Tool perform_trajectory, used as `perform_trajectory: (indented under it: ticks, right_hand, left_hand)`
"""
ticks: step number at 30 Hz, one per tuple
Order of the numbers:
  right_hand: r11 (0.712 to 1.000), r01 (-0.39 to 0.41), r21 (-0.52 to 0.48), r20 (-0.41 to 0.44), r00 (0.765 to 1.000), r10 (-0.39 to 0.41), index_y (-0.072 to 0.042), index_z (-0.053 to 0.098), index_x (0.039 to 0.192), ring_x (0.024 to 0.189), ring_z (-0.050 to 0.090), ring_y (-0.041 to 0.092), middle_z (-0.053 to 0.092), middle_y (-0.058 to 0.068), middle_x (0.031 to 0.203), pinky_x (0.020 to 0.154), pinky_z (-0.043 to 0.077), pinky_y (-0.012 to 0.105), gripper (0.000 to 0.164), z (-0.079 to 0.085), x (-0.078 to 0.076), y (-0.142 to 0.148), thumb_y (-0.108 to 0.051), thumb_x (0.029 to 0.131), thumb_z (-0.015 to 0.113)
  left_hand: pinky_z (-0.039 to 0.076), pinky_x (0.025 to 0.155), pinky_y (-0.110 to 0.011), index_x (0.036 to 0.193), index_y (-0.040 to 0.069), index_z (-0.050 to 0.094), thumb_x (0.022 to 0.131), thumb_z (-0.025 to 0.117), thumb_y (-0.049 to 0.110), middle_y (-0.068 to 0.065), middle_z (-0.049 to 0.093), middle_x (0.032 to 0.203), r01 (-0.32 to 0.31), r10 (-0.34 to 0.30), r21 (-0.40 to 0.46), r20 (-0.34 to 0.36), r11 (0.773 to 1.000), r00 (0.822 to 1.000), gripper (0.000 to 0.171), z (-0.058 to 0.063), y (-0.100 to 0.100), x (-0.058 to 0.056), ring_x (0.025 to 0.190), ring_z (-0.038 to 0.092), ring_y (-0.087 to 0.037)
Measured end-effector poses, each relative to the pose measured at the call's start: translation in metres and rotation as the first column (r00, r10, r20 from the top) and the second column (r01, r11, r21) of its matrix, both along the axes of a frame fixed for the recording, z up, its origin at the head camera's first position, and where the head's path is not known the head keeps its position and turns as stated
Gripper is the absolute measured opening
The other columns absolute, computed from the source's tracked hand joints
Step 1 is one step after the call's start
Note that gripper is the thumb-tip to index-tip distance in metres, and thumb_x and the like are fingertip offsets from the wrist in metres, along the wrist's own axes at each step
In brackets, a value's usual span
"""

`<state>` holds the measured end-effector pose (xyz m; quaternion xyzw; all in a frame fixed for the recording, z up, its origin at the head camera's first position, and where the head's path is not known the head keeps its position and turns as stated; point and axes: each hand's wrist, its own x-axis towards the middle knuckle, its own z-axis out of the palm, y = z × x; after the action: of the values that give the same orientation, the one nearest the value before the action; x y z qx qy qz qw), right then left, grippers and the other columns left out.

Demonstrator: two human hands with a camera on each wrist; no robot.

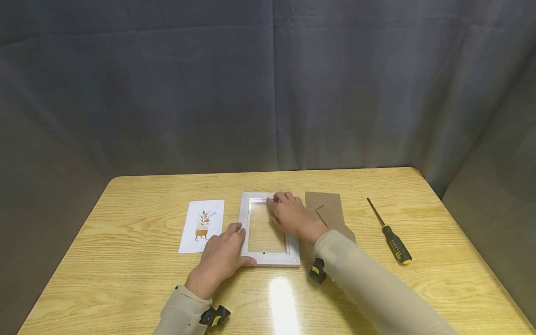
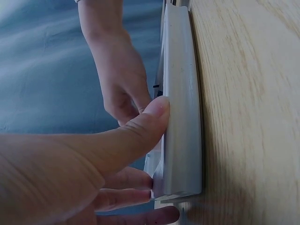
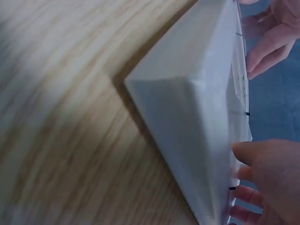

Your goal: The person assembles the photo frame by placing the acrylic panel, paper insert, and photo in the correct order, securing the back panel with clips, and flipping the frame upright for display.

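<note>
A white picture frame (image 1: 270, 259) lies on the wooden table, its opening showing the table through it. Small dark tabs (image 3: 247, 113) stick out along its inner edge. My left hand (image 1: 224, 251) holds the near left corner, thumb against the near side and fingers along the left side; the left wrist view shows the thumb (image 2: 157, 107) on the rim. Across the far right part of the frame lies my right hand (image 1: 289, 214), fingertips touching the inner edge by the far rail. In the right wrist view its thumb (image 3: 243, 152) and fingers are spread apart against the frame.
Left of the frame lies a white card (image 1: 189, 230) printed with a plant in an orange pot. A brown backing board (image 1: 324, 201) with a stand leg is to the right, partly behind my right forearm. Farther right rests a black and yellow screwdriver (image 1: 393, 242). Grey curtains (image 1: 268, 93) surround the table.
</note>
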<state>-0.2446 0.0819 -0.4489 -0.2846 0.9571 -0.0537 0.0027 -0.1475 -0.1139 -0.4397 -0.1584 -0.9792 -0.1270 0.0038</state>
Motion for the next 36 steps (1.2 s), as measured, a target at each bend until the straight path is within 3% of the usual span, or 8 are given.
perform_trajectory:
  ticks: [14,23,36]
  right_hand:
    - [0.997,-0.067,0.038,0.018,0.998,0.066,-0.021,0.049,0.141,0.126,0.038,0.029,0.044,0.009,0.137,0.094,0.037,0.045,0.049,0.0000,0.0060,0.0055,-0.034,0.095,0.052]
    - [0.992,-0.075,0.102,0.034,0.997,0.072,-0.021,0.038,0.147,0.131,0.031,0.028,0.037,0.009,0.144,0.103,0.031,0.049,0.054,-0.0022,0.0081,0.0039,-0.041,0.097,0.042]
    - [0.995,-0.018,-0.098,0.102,0.994,0.028,-0.016,0.046,0.142,0.132,0.034,0.029,0.041,0.012,0.144,0.107,0.027,0.050,0.055,0.0006,0.0074,0.0018,-0.038,0.092,0.054]
  left_hand:
    - [0.047,0.057,-0.035,0.124,-0.003,0.060,0.060,0.075,0.052,-0.021,0.051,0.134,-0.004,0.005,-0.009,0.015,1.000,1.000,0.086,-0.0007,0.0007,0.0006,0.085,0.061,-0.026]
    - [0.049,0.059,-0.037,0.124,-0.003,0.060,0.061,0.075,0.053,-0.021,0.052,0.133,-0.009,0.009,-0.015,-0.001,1.000,1.000,0.085,-0.0016,0.0001,0.0002,0.092,0.062,-0.030]
    - [0.049,0.061,-0.039,0.122,-0.002,0.062,0.060,0.075,0.054,-0.020,0.053,0.132,-0.011,0.010,-0.019,-0.011,1.000,1.000,0.084,-0.0011,0.0002,0.0002,0.088,0.063,-0.030]
